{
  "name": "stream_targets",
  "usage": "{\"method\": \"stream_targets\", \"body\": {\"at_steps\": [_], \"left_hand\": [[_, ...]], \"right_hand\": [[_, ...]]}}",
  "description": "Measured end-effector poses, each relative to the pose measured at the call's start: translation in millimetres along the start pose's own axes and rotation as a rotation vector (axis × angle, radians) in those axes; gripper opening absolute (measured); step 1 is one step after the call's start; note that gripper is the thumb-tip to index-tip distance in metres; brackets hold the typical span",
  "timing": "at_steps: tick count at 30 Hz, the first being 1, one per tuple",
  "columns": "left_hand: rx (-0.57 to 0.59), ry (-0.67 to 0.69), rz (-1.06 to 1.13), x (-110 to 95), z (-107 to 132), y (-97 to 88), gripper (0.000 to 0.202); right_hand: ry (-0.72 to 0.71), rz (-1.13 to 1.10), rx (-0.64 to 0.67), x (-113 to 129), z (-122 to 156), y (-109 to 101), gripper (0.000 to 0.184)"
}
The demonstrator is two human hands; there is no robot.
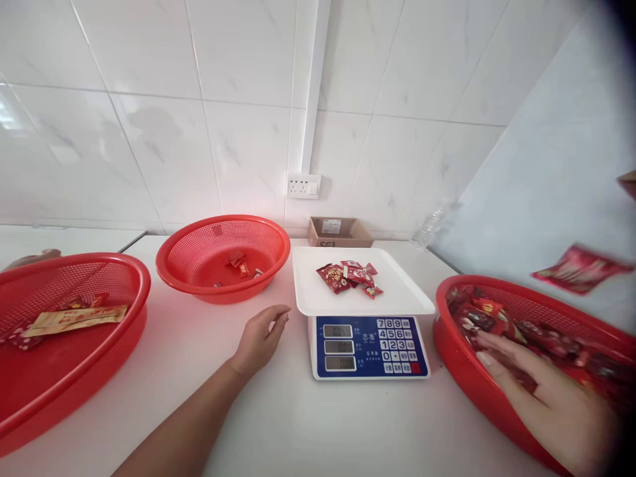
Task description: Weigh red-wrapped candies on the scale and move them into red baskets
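My left hand [261, 341] lies on the white table, fingers loosely curled together with nothing seen in them, left of the blue and white digital scale [368, 348]. Several red candy packets [350, 276] rest in a small heap on the scale's white tray [397, 301]. At the right, my right hand [551, 397] reaches over a red plastic basket [450, 358] filled with wrapped candies [489, 315]. Its thumb and fingers are apart, slightly blurred, among the candies. A blurred red packet [581, 268] appears in mid-air above that basket's far rim.
A red mesh basket [173, 275] holding a few small packets stands behind my left hand. Another red basket [134, 311], with a long beige packet [77, 320], is at the far left. A cardboard box [340, 232] sits by the wall, below a socket [304, 186].
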State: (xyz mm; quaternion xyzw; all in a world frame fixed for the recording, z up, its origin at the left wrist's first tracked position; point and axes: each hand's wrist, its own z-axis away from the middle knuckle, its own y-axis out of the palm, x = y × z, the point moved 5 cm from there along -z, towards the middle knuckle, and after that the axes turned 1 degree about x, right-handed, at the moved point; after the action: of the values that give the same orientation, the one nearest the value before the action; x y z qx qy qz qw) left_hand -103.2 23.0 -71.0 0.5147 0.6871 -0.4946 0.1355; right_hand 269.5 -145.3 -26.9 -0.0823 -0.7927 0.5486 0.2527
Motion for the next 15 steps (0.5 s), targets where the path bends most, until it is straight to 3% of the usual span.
{"method": "stream_targets", "body": {"at_steps": [8,15], "left_hand": [[-0.005,0.023,-0.044,-4,-1,-1.7,0.021],[-0.118,0.186,-0.202,-31,-11,-22.9,0.023]], "right_hand": [[0.055,-0.066,0.048,-9,-1,7,0.044],[-0.032,-0.018,0.072,1,-7,11,0.046]]}}
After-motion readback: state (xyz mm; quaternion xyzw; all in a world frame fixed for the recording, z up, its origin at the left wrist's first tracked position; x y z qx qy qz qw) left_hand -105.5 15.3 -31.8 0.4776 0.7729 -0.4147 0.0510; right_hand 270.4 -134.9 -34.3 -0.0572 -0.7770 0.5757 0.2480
